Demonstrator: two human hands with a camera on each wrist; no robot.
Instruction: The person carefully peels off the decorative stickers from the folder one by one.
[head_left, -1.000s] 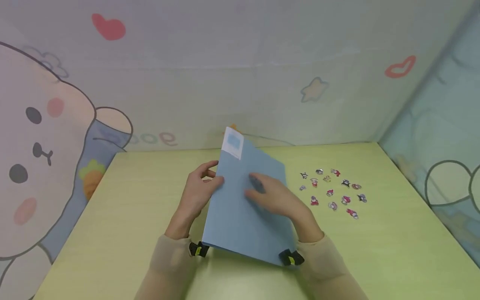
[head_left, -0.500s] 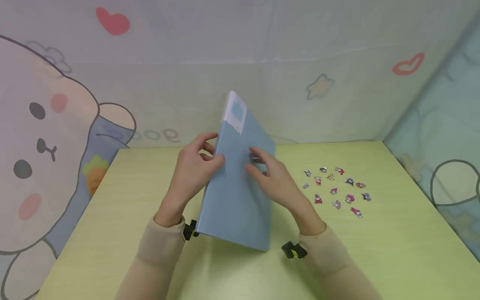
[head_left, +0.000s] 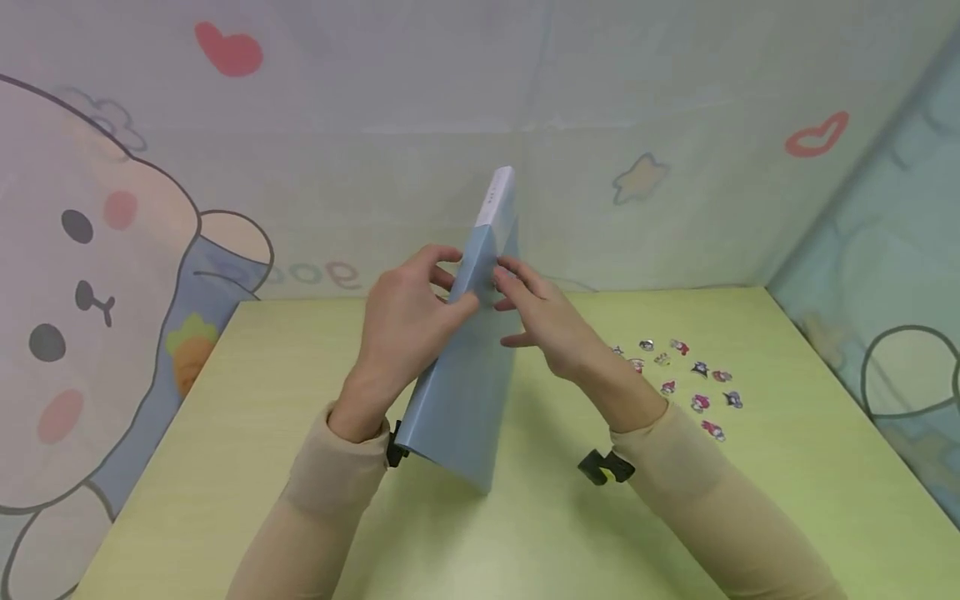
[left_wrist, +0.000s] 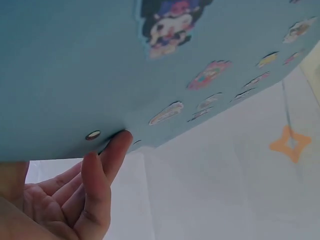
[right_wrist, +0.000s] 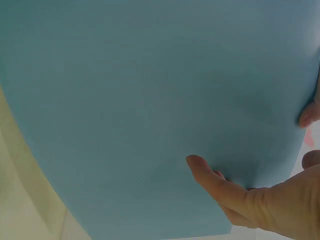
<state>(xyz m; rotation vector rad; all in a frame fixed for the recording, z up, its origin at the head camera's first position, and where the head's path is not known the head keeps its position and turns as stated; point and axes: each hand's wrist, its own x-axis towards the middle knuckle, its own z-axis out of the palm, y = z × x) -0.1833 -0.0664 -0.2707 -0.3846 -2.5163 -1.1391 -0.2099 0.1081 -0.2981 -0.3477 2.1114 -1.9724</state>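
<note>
A light blue folder stands tilted above the table, its spine with a white label facing the camera. My left hand grips the spine between thumb and fingers. Beside the right-hand cover, my right hand has its fingers loosely bent; whether they touch is unclear. The left wrist view shows stickers on one cover of the folder, with fingers of the left hand against it. In the right wrist view, the right hand is at the plain cover.
Several small character stickers lie on the yellow-green table at the right, some hidden behind the right forearm. A printed cloth hangs behind the table. Black wrist mounts sit at both cuffs.
The folder has been raised off the table and turned so that its spine faces the camera. Both hands have moved up with it, and the right hand's fingers have shifted toward the spine.
</note>
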